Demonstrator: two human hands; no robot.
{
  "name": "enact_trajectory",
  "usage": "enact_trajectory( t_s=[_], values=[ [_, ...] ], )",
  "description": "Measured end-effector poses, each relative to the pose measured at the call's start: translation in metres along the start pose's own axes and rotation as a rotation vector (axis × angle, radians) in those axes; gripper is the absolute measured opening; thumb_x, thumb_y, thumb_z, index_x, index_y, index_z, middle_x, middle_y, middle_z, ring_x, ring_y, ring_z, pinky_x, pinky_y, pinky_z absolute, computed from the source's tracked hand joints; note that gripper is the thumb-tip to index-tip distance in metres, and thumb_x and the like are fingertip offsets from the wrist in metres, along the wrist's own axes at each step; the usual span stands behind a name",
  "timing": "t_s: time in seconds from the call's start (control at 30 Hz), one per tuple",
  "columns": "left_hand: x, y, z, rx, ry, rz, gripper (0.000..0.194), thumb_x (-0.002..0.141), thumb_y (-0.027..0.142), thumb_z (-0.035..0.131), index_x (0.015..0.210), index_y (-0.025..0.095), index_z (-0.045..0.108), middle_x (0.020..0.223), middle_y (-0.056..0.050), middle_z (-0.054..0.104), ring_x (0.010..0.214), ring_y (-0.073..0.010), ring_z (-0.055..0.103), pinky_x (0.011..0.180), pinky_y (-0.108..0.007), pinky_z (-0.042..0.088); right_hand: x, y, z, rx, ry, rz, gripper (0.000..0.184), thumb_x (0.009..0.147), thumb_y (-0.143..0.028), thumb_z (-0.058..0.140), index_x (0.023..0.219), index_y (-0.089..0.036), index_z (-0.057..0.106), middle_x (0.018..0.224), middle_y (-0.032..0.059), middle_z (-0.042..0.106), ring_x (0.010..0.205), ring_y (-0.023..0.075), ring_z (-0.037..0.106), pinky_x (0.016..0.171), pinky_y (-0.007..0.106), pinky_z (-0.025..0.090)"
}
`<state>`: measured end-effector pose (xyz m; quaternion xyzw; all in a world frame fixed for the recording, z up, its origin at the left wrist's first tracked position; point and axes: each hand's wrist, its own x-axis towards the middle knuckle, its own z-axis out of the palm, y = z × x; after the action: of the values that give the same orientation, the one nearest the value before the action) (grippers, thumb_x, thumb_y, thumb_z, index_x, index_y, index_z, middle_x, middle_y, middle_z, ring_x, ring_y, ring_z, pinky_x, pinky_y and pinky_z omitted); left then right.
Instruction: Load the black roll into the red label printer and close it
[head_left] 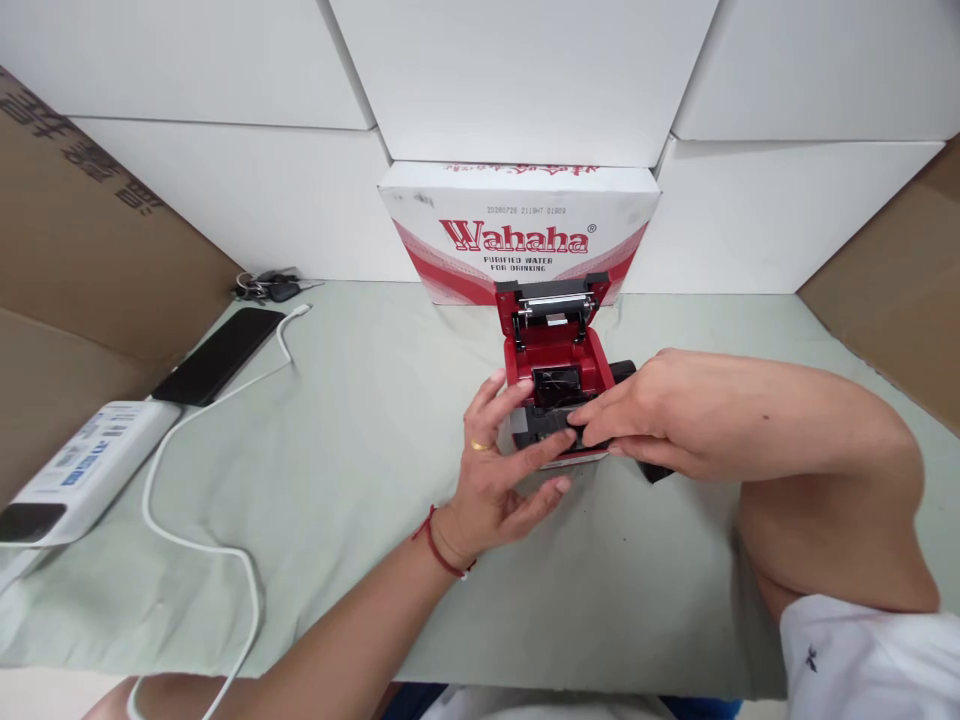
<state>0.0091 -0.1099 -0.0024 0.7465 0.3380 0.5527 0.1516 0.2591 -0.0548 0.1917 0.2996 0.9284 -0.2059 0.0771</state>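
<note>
A small red and black machine (555, 350), which looks like a label printer, stands with its lid (555, 300) raised, a dark roller and metal bar showing under it. My left hand (499, 465) spreads its fingers along the machine's left and front sides, with fingertips on the black front part (534, 425). From the right, my right hand (637, 415) reaches in with its fingers pressed together at that same black part. What its fingertips pinch, if anything, is hidden. A black object (655, 472) shows partly beneath my right hand, and another dark piece (622, 372) behind it.
Behind the machine stands a Wahaha water carton (517, 235) against stacked white boxes (525, 80). At left lie keys (274, 287), a black phone (223, 352), a white power bank (97, 470) and a white cable (206, 545). Brown cardboard (892, 250) walls flank the cloth-covered table (360, 400).
</note>
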Motion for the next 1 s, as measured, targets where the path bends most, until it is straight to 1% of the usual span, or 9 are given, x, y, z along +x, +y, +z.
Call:
enact_trajectory(
  t_s=[0.1, 0.2, 0.27, 0.4, 0.5, 0.57, 0.63, 0.8, 1.0],
  values=[
    [0.001, 0.003, 0.001, 0.131, -0.048, 0.128, 0.052, 0.094, 0.035, 0.087, 0.144, 0.046, 0.081, 0.171, -0.008, 0.058, 0.167, -0.0422, 0.044, 0.142, -0.074, 0.034, 0.003, -0.004, -0.007, 0.088, 0.024, 0.005, 0.036, 0.110, -0.029, 0.053, 0.113, -0.032, 0.089, 0.093, 0.0019, 0.084, 0.074, 0.0194, 0.071, 0.075, 0.033, 0.054],
    [0.002, 0.006, 0.002, 0.171, -0.072, 0.144, 0.058, 0.097, 0.025, 0.083, 0.149, 0.048, 0.077, 0.170, -0.008, 0.059, 0.167, -0.0384, 0.045, 0.141, -0.073, 0.038, 0.015, -0.001, -0.007, 0.046, 0.441, 0.148, 0.044, 0.113, -0.032, 0.049, 0.140, -0.029, 0.084, 0.129, 0.0075, 0.086, 0.110, 0.0281, 0.080, 0.099, 0.043, 0.062],
    [0.003, 0.008, 0.001, 0.167, -0.090, 0.144, 0.059, 0.098, 0.022, 0.082, 0.150, 0.048, 0.076, 0.169, -0.007, 0.059, 0.168, -0.0369, 0.044, 0.142, -0.073, 0.037, 0.026, 0.008, -0.002, -0.028, 0.640, 0.207, 0.052, 0.113, -0.033, 0.049, 0.159, -0.027, 0.072, 0.158, 0.0103, 0.075, 0.145, 0.0353, 0.070, 0.123, 0.055, 0.055],
    [0.004, 0.013, 0.002, 0.206, -0.047, 0.207, 0.049, 0.099, 0.021, 0.079, 0.143, 0.041, 0.079, 0.171, -0.008, 0.058, 0.166, -0.0315, 0.048, 0.143, -0.066, 0.040, 0.043, 0.029, 0.011, -0.110, 0.579, 0.203, 0.064, 0.112, -0.038, 0.054, 0.170, -0.014, 0.059, 0.179, 0.0181, 0.056, 0.171, 0.0384, 0.046, 0.140, 0.063, 0.040],
    [0.005, 0.019, 0.003, 0.277, -0.022, 0.214, 0.042, 0.100, 0.015, 0.072, 0.136, 0.036, 0.080, 0.172, -0.008, 0.057, 0.170, -0.0283, 0.044, 0.143, -0.064, 0.042, 0.038, 0.027, 0.010, -0.134, 0.564, 0.224, 0.054, 0.113, -0.036, 0.053, 0.161, -0.016, 0.067, 0.164, 0.0166, 0.070, 0.154, 0.0358, 0.064, 0.128, 0.055, 0.053],
    [0.005, 0.022, 0.003, 0.293, -0.028, 0.216, 0.043, 0.099, 0.010, 0.068, 0.134, 0.033, 0.080, 0.176, -0.009, 0.054, 0.174, -0.0270, 0.039, 0.145, -0.064, 0.039, 0.028, 0.017, 0.006, -0.152, 0.546, 0.263, 0.044, 0.114, -0.033, 0.050, 0.147, -0.021, 0.076, 0.141, 0.0113, 0.083, 0.128, 0.0314, 0.077, 0.109, 0.046, 0.060],
    [0.004, 0.023, 0.004, 0.285, -0.031, 0.218, 0.044, 0.098, 0.008, 0.068, 0.133, 0.031, 0.080, 0.181, -0.009, 0.048, 0.177, -0.0277, 0.034, 0.147, -0.064, 0.035, 0.019, 0.007, 0.002, -0.173, 0.444, 0.297, 0.038, 0.113, -0.030, 0.049, 0.130, -0.025, 0.083, 0.114, 0.0067, 0.087, 0.099, 0.0257, 0.080, 0.088, 0.038, 0.057],
    [-0.001, 0.020, 0.004, 0.250, -0.044, 0.170, 0.050, 0.098, 0.007, 0.069, 0.139, 0.036, 0.077, 0.186, -0.006, 0.043, 0.181, -0.0318, 0.032, 0.148, -0.067, 0.028, 0.017, -0.014, 0.001, -0.258, 0.018, 0.335, 0.024, 0.099, -0.012, 0.058, 0.094, -0.022, 0.080, 0.068, 0.0016, 0.069, 0.053, 0.0157, 0.051, 0.059, 0.033, 0.032],
    [0.003, 0.009, 0.000, 0.015, -0.032, 0.036, 0.071, 0.109, 0.033, 0.073, 0.173, 0.037, 0.043, 0.173, -0.014, 0.064, 0.169, -0.0314, 0.055, 0.151, -0.067, 0.018, 0.032, -0.025, -0.001, -0.419, -0.077, 0.283, 0.024, 0.094, -0.006, 0.058, 0.085, -0.017, 0.076, 0.065, 0.0042, 0.063, 0.054, 0.0140, 0.031, 0.063, 0.036, 0.026]
  ],
)
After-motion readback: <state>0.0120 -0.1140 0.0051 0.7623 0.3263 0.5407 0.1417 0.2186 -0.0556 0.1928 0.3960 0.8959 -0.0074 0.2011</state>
